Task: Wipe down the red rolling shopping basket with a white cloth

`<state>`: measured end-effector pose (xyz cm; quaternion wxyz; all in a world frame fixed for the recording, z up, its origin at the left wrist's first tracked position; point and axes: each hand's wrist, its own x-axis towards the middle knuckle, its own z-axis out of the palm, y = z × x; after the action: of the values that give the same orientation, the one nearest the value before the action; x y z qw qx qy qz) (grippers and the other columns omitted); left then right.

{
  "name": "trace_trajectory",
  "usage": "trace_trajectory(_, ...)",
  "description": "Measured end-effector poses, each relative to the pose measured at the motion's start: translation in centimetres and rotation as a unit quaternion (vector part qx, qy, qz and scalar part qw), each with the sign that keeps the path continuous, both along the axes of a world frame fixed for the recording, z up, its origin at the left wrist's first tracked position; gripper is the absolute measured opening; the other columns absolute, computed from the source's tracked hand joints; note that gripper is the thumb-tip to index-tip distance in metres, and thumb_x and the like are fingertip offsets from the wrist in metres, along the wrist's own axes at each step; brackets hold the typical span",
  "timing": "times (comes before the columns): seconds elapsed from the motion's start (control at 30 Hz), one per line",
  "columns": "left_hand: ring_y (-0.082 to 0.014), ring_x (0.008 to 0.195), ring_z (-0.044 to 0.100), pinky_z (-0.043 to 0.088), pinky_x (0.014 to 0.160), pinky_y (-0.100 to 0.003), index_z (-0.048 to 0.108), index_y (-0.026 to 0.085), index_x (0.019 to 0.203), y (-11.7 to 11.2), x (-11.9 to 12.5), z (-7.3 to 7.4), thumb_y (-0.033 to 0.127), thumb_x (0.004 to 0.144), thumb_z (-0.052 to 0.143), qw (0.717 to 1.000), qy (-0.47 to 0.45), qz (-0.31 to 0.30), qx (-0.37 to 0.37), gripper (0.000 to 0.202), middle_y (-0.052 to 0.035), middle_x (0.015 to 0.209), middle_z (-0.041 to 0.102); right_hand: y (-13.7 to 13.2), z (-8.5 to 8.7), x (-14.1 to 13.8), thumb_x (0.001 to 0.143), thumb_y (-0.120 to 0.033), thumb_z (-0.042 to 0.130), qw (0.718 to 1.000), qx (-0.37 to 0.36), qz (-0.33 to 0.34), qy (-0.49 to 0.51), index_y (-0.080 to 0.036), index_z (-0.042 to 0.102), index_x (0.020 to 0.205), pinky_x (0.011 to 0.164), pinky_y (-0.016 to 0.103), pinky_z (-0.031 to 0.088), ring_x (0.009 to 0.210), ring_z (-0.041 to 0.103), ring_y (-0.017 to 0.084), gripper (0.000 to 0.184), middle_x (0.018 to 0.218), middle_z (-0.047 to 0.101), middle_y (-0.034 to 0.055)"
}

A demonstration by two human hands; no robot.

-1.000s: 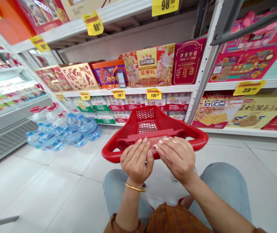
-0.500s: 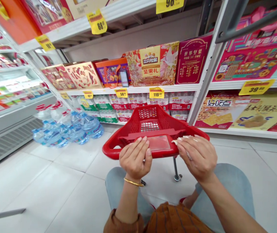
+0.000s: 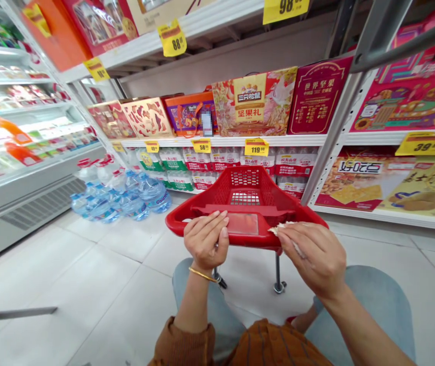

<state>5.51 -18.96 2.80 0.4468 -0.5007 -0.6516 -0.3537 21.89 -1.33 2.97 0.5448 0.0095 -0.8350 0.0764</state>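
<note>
A red plastic shopping cart (image 3: 248,195) stands in front of me in a shop aisle. My left hand (image 3: 205,240) rests over the near handle bar (image 3: 181,223) with its fingers curled on it. My right hand (image 3: 312,256) is closed on a small white cloth or tissue (image 3: 283,227) and presses it against the handle's right side. A clear label panel (image 3: 242,223) sits on the handle between my hands. The cart's basket looks empty.
Gift boxes (image 3: 253,101) and yellow price tags (image 3: 256,147) fill the shelves ahead. Packs of water bottles (image 3: 221,162) sit on the lowest shelf, with large water jugs (image 3: 126,195) on the floor at left. A chiller cabinet (image 3: 23,168) lines the left side. White tiled floor surrounds the cart.
My right hand has slid with the tissue from the handle's middle to its right side. The left hand stays on the handle. The view has shifted slightly.
</note>
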Motion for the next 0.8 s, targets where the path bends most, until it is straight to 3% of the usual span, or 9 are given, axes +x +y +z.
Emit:
trace_trajectory(0.13, -0.0232, 0.099, 0.071, 0.033, 0.106, -0.05, 0.071, 0.023, 0.095, 0.0, 1.3, 0.9, 0.015, 0.083, 0.056, 0.999, -0.023, 0.047, -0.012, 0.021, -0.0021, 0.098, 0.077, -0.2, 0.9, 0.1, 0.087, -0.017, 0.064, 0.998, -0.054, 0.023, -0.015, -0.018, 0.071, 0.088, 0.075, 0.03, 0.049, 0.077, 0.067, 0.017, 0.006, 0.082, 0.073, 0.0036)
trace_trajectory(0.2, -0.0259, 0.104, 0.069, 0.021, 0.113, -0.055, 0.071, 0.023, 0.093, 0.3, 2.5, 1.5, 0.016, 0.082, 0.059, 0.996, -0.025, 0.081, 0.001, 0.018, -0.0018, 0.097, 0.077, -0.4, 1.7, 0.1, 0.089, -0.018, 0.06, 0.995, -0.089, 0.036, -0.02, -0.019, 0.069, 0.076, 0.072, 0.029, 0.048, 0.072, 0.065, 0.016, 0.016, 0.073, 0.071, 0.0017)
trace_trajectory(0.27, -0.0259, 0.106, 0.068, 0.019, 0.115, -0.055, 0.07, 0.022, 0.095, 1.0, 3.9, 2.1, 0.016, 0.083, 0.058, 0.997, -0.024, 0.068, 0.005, 0.018, -0.0019, 0.099, 0.077, -0.7, 2.7, -0.1, 0.092, -0.018, 0.055, 0.99, -0.128, 0.055, -0.026, -0.02, 0.065, 0.066, 0.068, 0.027, 0.045, 0.065, 0.062, 0.013, 0.028, 0.064, 0.066, -0.0008)
trace_trajectory(0.4, -0.0241, 0.111, 0.066, 0.028, 0.113, -0.05, 0.069, 0.02, 0.098, 2.9, 5.3, 2.1, 0.016, 0.086, 0.055, 0.999, -0.047, 0.019, -0.021, 0.019, -0.0046, 0.107, 0.075, -1.2, 4.2, -1.2, 0.098, -0.025, 0.041, 0.98, -0.17, 0.084, -0.067, -0.021, 0.058, 0.062, 0.058, 0.026, 0.041, 0.055, 0.056, 0.012, 0.04, 0.057, 0.06, -0.0012)
trace_trajectory(0.5, -0.023, 0.107, 0.068, 0.038, 0.106, -0.044, 0.068, 0.017, 0.104, 3.8, 5.1, 1.3, 0.016, 0.087, 0.053, 0.997, -0.058, 0.02, -0.046, 0.023, -0.0087, 0.11, 0.074, -1.3, 4.8, -2.2, 0.097, -0.027, 0.031, 0.981, -0.135, 0.062, -0.123, -0.021, 0.056, 0.071, 0.056, 0.027, 0.041, 0.059, 0.056, 0.015, 0.036, 0.064, 0.059, 0.0011)
trace_trajectory(0.67, -0.0227, 0.107, 0.068, 0.046, 0.094, -0.038, 0.067, 0.015, 0.11, 3.8, 4.4, 0.4, 0.017, 0.089, 0.05, 0.997, -0.041, 0.028, -0.056, 0.027, -0.0101, 0.112, 0.073, -1.6, 5.1, -2.7, 0.092, -0.023, 0.04, 0.976, -0.087, 0.004, -0.198, -0.019, 0.057, 0.086, 0.065, 0.029, 0.047, 0.073, 0.058, 0.018, 0.018, 0.087, 0.058, 0.0059)
trace_trajectory(0.8, -0.0224, 0.105, 0.069, 0.047, 0.091, -0.036, 0.068, 0.014, 0.108, 3.6, 4.2, 0.6, 0.017, 0.088, 0.052, 0.998, -0.034, 0.026, -0.052, 0.026, -0.01, 0.11, 0.074, -1.4, 5.1, -2.4, 0.091, -0.021, 0.048, 0.972, -0.093, 0.062, -0.207, -0.018, 0.063, 0.089, 0.078, 0.034, 0.053, 0.088, 0.061, 0.02, 0.015, 0.096, 0.059, 0.009)
